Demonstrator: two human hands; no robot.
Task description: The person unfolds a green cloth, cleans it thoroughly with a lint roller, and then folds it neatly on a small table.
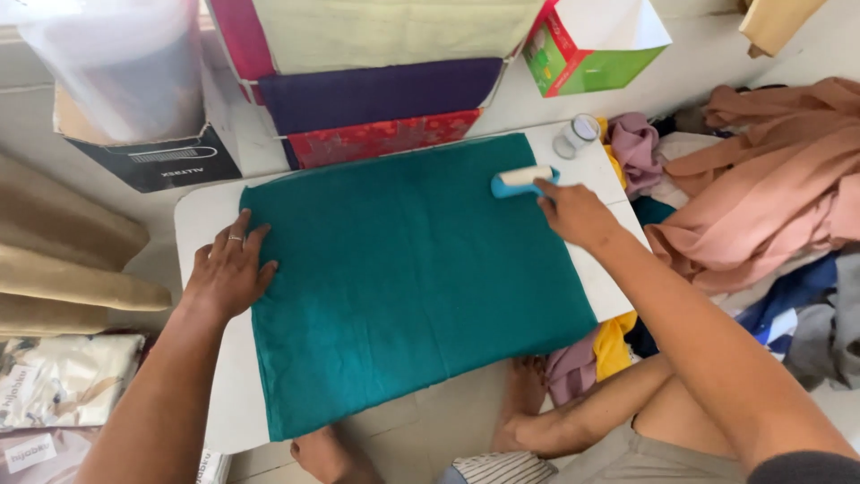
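A teal cloth lies spread flat over a low white board. My left hand rests flat with fingers apart on the cloth's left edge, partly on the board. My right hand is at the cloth's far right corner, fingers on the handle of a blue lint roller with a white roll, which lies on the cloth.
Folded purple, red and cream fabrics are stacked behind the board. A small clear jar stands at the far right corner. A heap of peach cloth and other garments lies right. Boxes stand at the back left.
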